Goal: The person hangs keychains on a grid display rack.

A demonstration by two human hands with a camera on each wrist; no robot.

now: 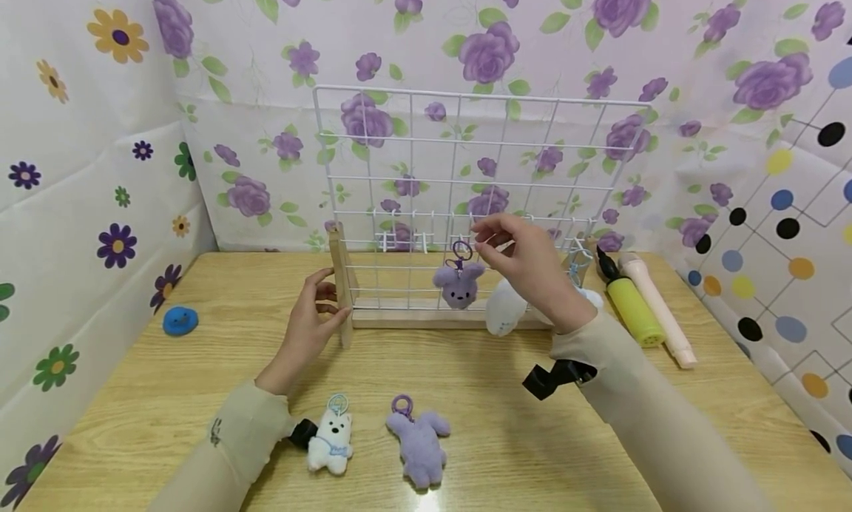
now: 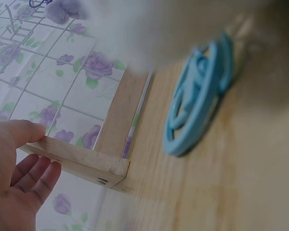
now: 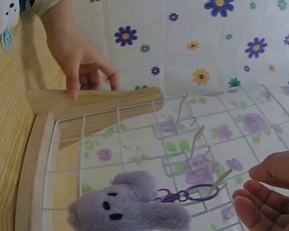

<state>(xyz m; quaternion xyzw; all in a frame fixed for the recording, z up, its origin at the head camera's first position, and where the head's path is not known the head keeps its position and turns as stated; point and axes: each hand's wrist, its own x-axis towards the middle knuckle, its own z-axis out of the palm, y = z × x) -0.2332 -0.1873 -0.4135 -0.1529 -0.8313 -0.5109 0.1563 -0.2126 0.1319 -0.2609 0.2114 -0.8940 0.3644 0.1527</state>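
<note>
My left hand (image 1: 313,312) grips the wooden side post (image 2: 82,156) of a white wire grid rack (image 1: 373,177), its thumb on one face and fingers on the other. On a hook of the grid hangs a purple plush keychain (image 1: 458,285), its purple ring (image 3: 203,192) looped over the hook. My right hand (image 1: 526,264) is just right of that ring, fingers loosely bent and holding nothing; the right wrist view shows a gap between fingertips and ring. A white plush (image 1: 506,307) hangs below the right hand, partly hidden by it.
On the table's front lie a white bear keychain (image 1: 330,442) and a second purple plush keychain (image 1: 419,447). At the right are a yellow-green bottle (image 1: 635,312) and a pale pink stick-like object (image 1: 659,310). A small blue item (image 1: 180,320) sits at the left.
</note>
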